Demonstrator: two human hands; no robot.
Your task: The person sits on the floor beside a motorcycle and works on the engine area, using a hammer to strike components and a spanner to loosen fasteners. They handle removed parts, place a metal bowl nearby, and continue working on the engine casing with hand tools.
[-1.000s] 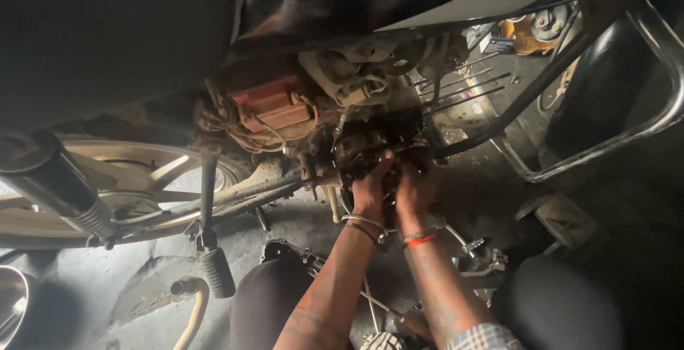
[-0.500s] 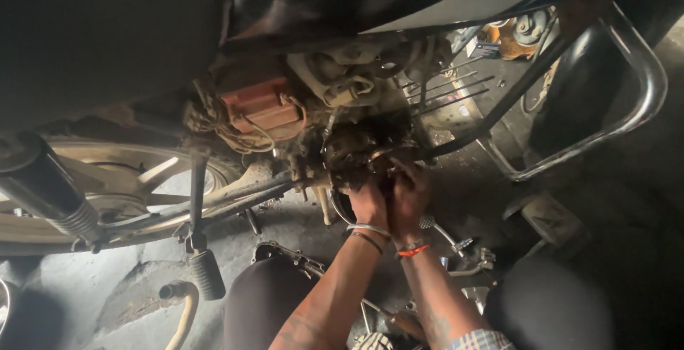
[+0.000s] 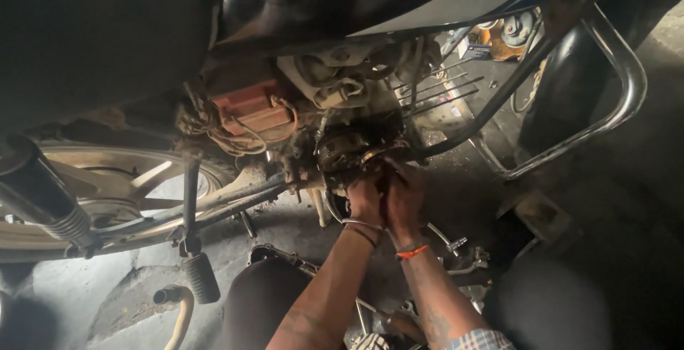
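Left hand (image 3: 365,199) and right hand (image 3: 405,195) side by side — fingers pressed against greasy engine part (image 3: 349,152) just above fingertips; exact grip cannot tell. Red battery (image 3: 246,104) up-left, apart.

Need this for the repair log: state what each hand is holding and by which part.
Both the left hand and right hand are pressed against the underside of the motorcycle's dark engine part. Whether either grips a tool or piece cannot be told.
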